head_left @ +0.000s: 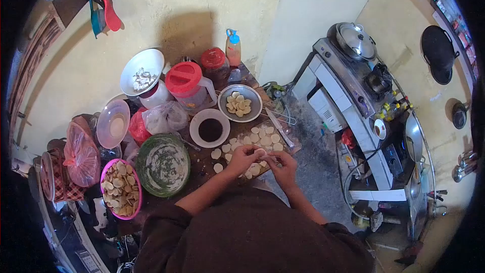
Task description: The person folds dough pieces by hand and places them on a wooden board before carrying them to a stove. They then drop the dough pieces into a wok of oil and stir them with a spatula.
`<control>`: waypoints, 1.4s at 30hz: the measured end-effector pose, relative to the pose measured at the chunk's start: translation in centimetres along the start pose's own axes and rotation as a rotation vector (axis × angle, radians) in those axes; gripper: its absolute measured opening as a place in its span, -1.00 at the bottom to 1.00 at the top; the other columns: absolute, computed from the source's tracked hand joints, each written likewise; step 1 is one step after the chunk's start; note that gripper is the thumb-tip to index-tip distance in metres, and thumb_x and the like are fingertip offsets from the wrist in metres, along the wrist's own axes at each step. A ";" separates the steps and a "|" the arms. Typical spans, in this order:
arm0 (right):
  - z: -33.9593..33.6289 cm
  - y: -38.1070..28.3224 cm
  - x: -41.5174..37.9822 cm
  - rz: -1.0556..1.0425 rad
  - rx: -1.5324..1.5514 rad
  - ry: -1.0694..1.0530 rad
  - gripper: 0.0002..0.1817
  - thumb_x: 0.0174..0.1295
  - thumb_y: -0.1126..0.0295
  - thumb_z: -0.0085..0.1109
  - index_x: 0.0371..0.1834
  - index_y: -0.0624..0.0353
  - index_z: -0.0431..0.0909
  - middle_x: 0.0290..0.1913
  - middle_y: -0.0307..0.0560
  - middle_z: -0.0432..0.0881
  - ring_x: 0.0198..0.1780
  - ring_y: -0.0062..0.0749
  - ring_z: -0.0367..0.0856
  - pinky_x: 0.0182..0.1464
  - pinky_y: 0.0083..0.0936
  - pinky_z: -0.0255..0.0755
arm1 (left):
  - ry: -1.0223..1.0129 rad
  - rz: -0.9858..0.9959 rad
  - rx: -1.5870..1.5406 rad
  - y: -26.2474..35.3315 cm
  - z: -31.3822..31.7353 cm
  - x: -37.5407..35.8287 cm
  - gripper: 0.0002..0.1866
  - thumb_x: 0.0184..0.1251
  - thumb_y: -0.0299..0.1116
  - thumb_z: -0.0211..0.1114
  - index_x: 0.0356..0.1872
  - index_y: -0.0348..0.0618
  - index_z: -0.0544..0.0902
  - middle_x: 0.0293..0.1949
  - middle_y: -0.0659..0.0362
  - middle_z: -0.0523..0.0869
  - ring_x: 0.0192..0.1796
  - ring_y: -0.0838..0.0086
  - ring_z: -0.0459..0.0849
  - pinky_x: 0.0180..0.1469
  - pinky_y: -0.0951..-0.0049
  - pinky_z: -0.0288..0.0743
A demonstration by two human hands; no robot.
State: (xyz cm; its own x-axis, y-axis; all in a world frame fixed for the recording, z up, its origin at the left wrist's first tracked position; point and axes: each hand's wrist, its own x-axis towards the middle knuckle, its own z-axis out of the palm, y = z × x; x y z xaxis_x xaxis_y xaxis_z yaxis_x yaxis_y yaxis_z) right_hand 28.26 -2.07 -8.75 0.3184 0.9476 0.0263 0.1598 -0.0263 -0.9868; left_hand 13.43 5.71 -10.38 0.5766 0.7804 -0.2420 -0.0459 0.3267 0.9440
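My left hand (243, 158) and my right hand (283, 169) meet over the table's front edge, fingers closed. Between their fingertips is a small pale dough round (259, 152), partly hidden by the fingers. Just beyond them, many flat dough rounds (254, 130) lie spread on a floured surface. A knife (279, 127) rests along the right side of these rounds. Behind them, a metal strainer (227, 107) holds several pale pieces. Left of it stands a white bowl (194, 130) with dark liquid. A green round tray (142, 164) dusted with white powder lies further left.
A pink-rimmed basket (104, 198) full of pale pieces stands at the front left. Behind are a red-lidded pitcher (183, 77), a tilted white bowl (132, 65), plastic bags (83, 151) and a bottle (233, 50). A stove (348, 78) with a pot (356, 40) is to the right.
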 end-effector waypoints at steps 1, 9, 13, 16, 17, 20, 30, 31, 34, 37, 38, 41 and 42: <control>-0.1 -1.6 0.0 -0.243 -0.200 0.025 -0.84 0.01 0.59 0.25 -0.31 0.26 0.58 -0.29 -0.10 0.62 -0.23 -0.35 0.61 -0.20 -0.47 0.49 | 0.035 -0.070 -0.106 0.6 0.2 -0.3 -0.75 0.23 -0.37 0.26 -0.15 -0.33 0.58 -0.25 0.15 0.66 -0.26 0.55 0.64 -0.17 0.57 0.55; -0.5 -2.2 -0.2 -0.775 -0.505 -0.072 -0.84 -0.10 0.63 0.26 -0.41 0.23 0.56 -0.34 -0.08 0.61 -0.28 -0.20 0.60 -0.24 -0.39 0.49 | 0.192 -0.205 -0.318 -0.1 0.2 -0.5 -0.76 0.24 -0.33 0.26 -0.20 -0.32 0.57 -0.29 0.18 0.63 -0.27 0.54 0.64 -0.17 0.57 0.57; -0.9 -1.1 -0.9 -0.791 -0.521 -0.172 -0.84 -0.08 0.62 0.25 -0.40 0.22 0.55 -0.33 -0.08 0.61 -0.26 -0.19 0.60 -0.23 -0.39 0.49 | 0.210 -0.190 -0.303 -0.7 -0.1 -0.5 -0.76 0.23 -0.35 0.27 -0.19 -0.31 0.56 -0.30 0.19 0.62 -0.30 0.55 0.63 -0.18 0.57 0.57; -0.9 -1.6 -1.4 -0.769 -0.504 -0.166 -0.85 -0.08 0.62 0.26 -0.40 0.22 0.55 -0.33 -0.09 0.61 -0.25 -0.20 0.60 -0.22 -0.40 0.49 | 0.250 -0.201 -0.327 -1.0 -0.2 -0.5 -0.76 0.23 -0.35 0.27 -0.18 -0.32 0.56 -0.30 0.19 0.63 -0.30 0.53 0.63 -0.19 0.58 0.57; -0.9 -1.8 -1.5 -0.733 -0.485 -0.141 -0.85 -0.08 0.62 0.26 -0.41 0.22 0.55 -0.33 -0.09 0.61 -0.25 -0.22 0.60 -0.22 -0.41 0.49 | 0.269 -0.218 -0.351 -1.1 -0.3 -0.5 -0.76 0.23 -0.35 0.27 -0.19 -0.32 0.56 -0.29 0.19 0.62 -0.30 0.54 0.63 -0.20 0.59 0.57; -1.2 -1.5 -1.8 -0.652 -0.429 -0.104 -0.80 -0.12 0.64 0.26 -0.37 0.21 0.57 -0.33 -0.07 0.59 -0.25 -0.23 0.59 -0.22 -0.41 0.49 | 0.302 -0.188 -0.373 -0.9 -0.4 -0.5 -0.76 0.24 -0.36 0.26 -0.17 -0.32 0.55 -0.28 0.19 0.61 -0.30 0.54 0.62 -0.21 0.60 0.57; -2.4 -4.8 -3.1 -0.602 -0.373 -0.032 -0.83 -0.02 0.64 0.26 -0.33 0.25 0.59 -0.33 -0.10 0.61 -0.25 -0.36 0.61 -0.21 -0.53 0.49 | 0.440 -0.140 -0.575 -2.1 -2.4 0.3 -0.76 0.27 -0.37 0.22 -0.14 -0.32 0.50 -0.28 0.16 0.60 -0.27 0.50 0.63 -0.20 0.62 0.58; -2.1 -5.1 -3.3 -0.335 -0.191 0.012 -0.82 0.02 0.62 0.24 -0.27 0.27 0.58 -0.27 -0.10 0.61 -0.24 -0.39 0.60 -0.18 -0.55 0.48 | 0.396 -0.133 -0.590 -1.8 -2.3 0.2 -0.76 0.27 -0.38 0.22 -0.13 -0.32 0.50 -0.27 0.15 0.60 -0.27 0.49 0.64 -0.19 0.61 0.59; -2.2 -4.4 -2.8 0.095 0.136 0.022 -0.78 0.12 0.58 0.18 -0.14 0.31 0.54 -0.15 -0.08 0.58 -0.19 -0.42 0.59 -0.10 -0.57 0.48 | 0.321 -0.111 -0.565 -1.8 -2.2 -0.1 -0.74 0.24 -0.42 0.25 -0.10 -0.31 0.49 -0.24 0.15 0.60 -0.25 0.49 0.63 -0.17 0.60 0.58; -2.3 -2.7 -1.6 0.396 0.499 -0.050 -0.75 0.19 0.52 0.12 -0.06 0.34 0.48 -0.10 -0.04 0.56 -0.11 -0.39 0.57 -0.01 -0.51 0.47 | 0.255 -0.069 -0.414 -2.5 -2.1 -0.1 -0.67 0.16 -0.46 0.31 -0.06 -0.27 0.48 -0.23 0.15 0.59 -0.21 0.53 0.62 -0.14 0.60 0.55; -2.3 -2.3 -1.4 0.539 0.717 -0.085 -0.74 0.22 0.49 0.09 -0.05 0.36 0.46 -0.10 -0.02 0.56 -0.07 -0.37 0.57 0.04 -0.46 0.47 | 0.218 -0.048 -0.303 -2.8 -2.2 -0.1 -0.63 0.11 -0.48 0.34 -0.04 -0.26 0.48 -0.22 0.16 0.59 -0.19 0.55 0.60 -0.12 0.60 0.53; -1.8 -2.7 -1.5 0.573 0.872 -0.158 -0.71 0.25 0.45 0.06 0.00 0.32 0.40 -0.07 -0.04 0.54 -0.05 -0.36 0.55 0.04 -0.45 0.48 | 0.178 0.025 -0.124 -2.6 -2.0 -0.7 -0.61 0.10 -0.56 0.32 -0.02 -0.27 0.45 -0.15 0.16 0.58 -0.15 0.53 0.60 -0.07 0.55 0.53; -1.5 -3.0 -1.5 0.575 0.870 -0.165 -0.71 0.25 0.45 0.06 0.00 0.32 0.40 -0.07 -0.04 0.54 -0.05 -0.36 0.55 0.04 -0.45 0.48 | 0.184 0.026 -0.126 -2.2 -1.8 -1.0 -0.61 0.10 -0.56 0.32 -0.02 -0.27 0.45 -0.15 0.16 0.58 -0.15 0.53 0.60 -0.07 0.55 0.53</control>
State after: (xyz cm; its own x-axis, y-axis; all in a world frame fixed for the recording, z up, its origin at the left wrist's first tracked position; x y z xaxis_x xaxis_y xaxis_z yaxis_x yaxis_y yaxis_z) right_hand 28.72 -3.92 -5.60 -0.0081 0.8982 -0.4395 -0.7210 -0.3098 -0.6199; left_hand 11.52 5.15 -12.64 0.4158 0.8699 -0.2653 -0.1671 0.3598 0.9179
